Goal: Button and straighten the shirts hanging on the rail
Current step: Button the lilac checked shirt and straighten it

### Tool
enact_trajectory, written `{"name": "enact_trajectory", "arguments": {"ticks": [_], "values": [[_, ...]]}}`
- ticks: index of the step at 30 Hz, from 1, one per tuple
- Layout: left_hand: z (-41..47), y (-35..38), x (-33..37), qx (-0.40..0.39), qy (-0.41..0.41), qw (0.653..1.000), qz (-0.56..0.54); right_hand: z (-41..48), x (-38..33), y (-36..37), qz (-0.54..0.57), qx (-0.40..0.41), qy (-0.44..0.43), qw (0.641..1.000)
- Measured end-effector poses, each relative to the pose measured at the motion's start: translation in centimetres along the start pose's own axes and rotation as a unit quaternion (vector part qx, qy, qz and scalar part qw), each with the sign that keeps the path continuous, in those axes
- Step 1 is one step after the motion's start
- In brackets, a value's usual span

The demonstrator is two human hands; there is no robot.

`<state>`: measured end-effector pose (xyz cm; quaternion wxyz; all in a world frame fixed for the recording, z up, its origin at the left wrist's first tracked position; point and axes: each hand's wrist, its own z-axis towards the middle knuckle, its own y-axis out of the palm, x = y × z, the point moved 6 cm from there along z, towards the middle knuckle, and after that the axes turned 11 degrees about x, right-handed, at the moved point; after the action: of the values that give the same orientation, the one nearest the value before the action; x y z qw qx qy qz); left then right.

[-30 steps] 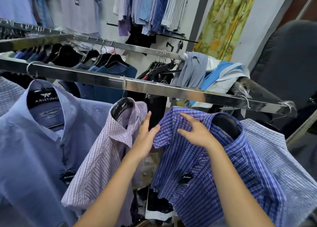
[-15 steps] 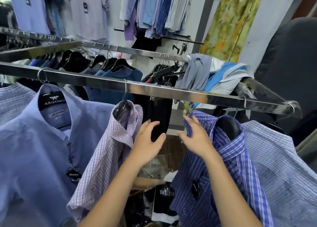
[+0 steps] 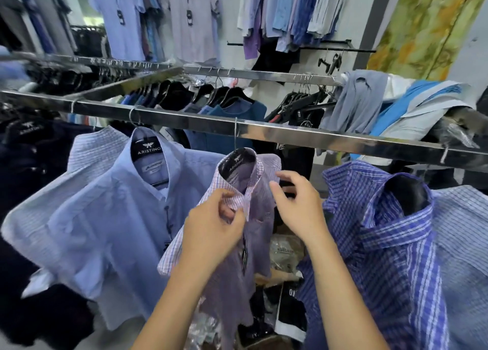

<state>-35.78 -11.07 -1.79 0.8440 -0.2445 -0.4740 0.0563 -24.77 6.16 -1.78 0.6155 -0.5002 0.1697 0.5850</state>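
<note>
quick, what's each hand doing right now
Left hand: pinches the collar of the checked shirt.
Right hand: open, holding nothing, beside that collar.

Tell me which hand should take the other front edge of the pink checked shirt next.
Right. The right hand is open beside the pink checked shirt, holding nothing; the left hand is busy pinching its collar.

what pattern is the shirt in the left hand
The shirt has a fine pink-and-white check; head view.
</note>
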Motion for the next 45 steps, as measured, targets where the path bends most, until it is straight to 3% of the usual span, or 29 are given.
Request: {"name": "enact_trajectory", "arguments": {"ticks": [8,16,22,28,35,42,45], "values": [[2.2,-1.8,-2.5,0.005,-0.008,1.000,-0.024,1.6,-0.2,2.5,0.012,0.021,0.187,0.982],[3.8,0.4,-6.1,0.004,-0.078,0.994,-0.081,1.5,3.8,6.8,0.061,-0.003,0.264,0.963],[4.2,3.7,-8.4,-0.066,-0.132,0.963,-0.224,-0.9,1.0,5.8,0.142,-0.002,0.280,0.950],[3.8,4.3,-8.2,-0.030,-0.200,0.925,-0.322,-2.1,1.5,5.0,0.167,0.006,0.281,0.945],[3.7,4.9,-8.0,-0.023,-0.197,0.930,-0.310,-2.5,1.8,4.9,0.172,-0.034,0.244,0.954],[3.8,5.1,-8.2,-0.023,-0.195,0.939,-0.282,-3.0,3.2,5.8,0.255,-0.070,0.256,0.930],[3.2,3.9,-7.7,0.029,-0.188,0.953,-0.234,-3.3,3.8,6.3,0.275,-0.064,0.278,0.918]]}}
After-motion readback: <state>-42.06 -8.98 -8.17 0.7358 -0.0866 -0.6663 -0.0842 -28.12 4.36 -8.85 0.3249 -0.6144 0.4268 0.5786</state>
